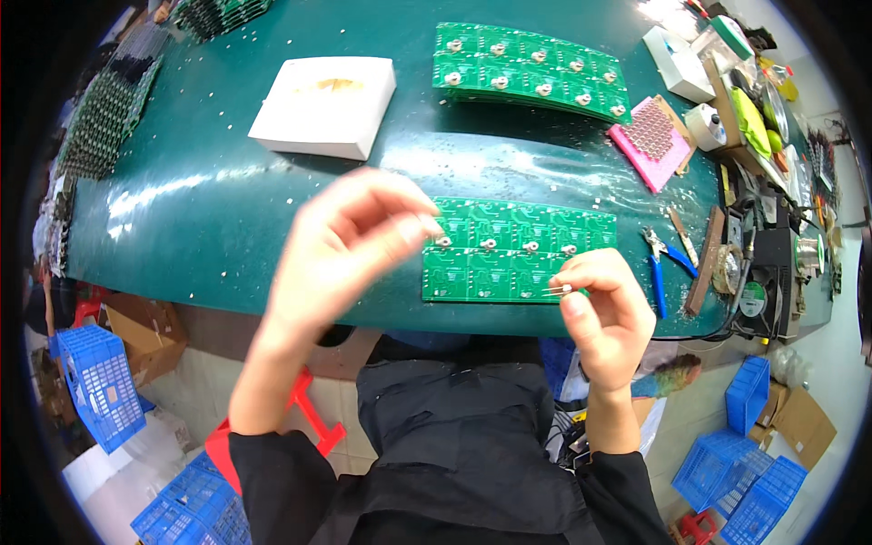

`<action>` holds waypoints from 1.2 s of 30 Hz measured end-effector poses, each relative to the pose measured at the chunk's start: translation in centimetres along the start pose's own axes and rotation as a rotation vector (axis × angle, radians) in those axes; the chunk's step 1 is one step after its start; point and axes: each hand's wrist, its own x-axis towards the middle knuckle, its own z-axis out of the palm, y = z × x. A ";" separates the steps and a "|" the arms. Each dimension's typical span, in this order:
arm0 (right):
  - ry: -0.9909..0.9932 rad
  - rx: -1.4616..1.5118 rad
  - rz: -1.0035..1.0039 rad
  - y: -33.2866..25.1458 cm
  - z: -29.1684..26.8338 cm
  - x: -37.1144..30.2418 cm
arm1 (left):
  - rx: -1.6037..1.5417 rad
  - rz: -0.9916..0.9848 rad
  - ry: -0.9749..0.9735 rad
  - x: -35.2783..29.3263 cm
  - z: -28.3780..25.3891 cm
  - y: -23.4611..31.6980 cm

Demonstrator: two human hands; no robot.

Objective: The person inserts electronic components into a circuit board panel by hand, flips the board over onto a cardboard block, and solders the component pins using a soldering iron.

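With right hand [610,318], pinching a small pale component [565,289] between thumb and index finger, with thin leads pointing to left. Held over the lower right corner of a green circuit board [495,272] (whether touching it, cannot tell). With left hand [331,254], forming a narrow pinch near the board's upper left corner (holding something or not, cannot tell). On the board, can see pale markings, too fine for reading. Can see also blue-handled cutters [657,272] at right, and a white box [318,118] beyond the left hand.

The left hand [341,245] is blurred; the right hand [610,318] hides 1 circuit board [498,270] corner.
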 end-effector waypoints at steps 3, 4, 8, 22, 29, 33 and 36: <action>-0.045 -0.121 -0.098 -0.3 2.0 -0.2 | -0.341 -0.218 -0.055 -3.3 2.5 -1.4; -0.077 -0.144 -0.113 -0.5 2.5 -0.2 | -0.396 -0.202 -0.079 -4.0 2.9 -2.2; -0.101 -0.139 -0.129 -0.6 3.6 -0.6 | -0.463 -0.192 -0.095 -5.1 3.7 -3.1; -0.298 -0.586 -0.284 -2.2 4.5 -0.9 | -0.420 -0.207 -0.014 -6.7 3.7 -5.5; -0.252 -0.350 -0.119 0.3 6.0 -2.4 | -0.241 -0.246 0.125 -8.3 3.4 -6.9; -0.183 -0.593 -0.157 1.6 6.3 -1.7 | 0.360 -0.020 0.316 -8.1 2.3 -5.8; -0.217 -0.648 -0.153 2.5 6.3 -1.7 | 0.463 0.022 0.316 -7.7 1.9 -5.6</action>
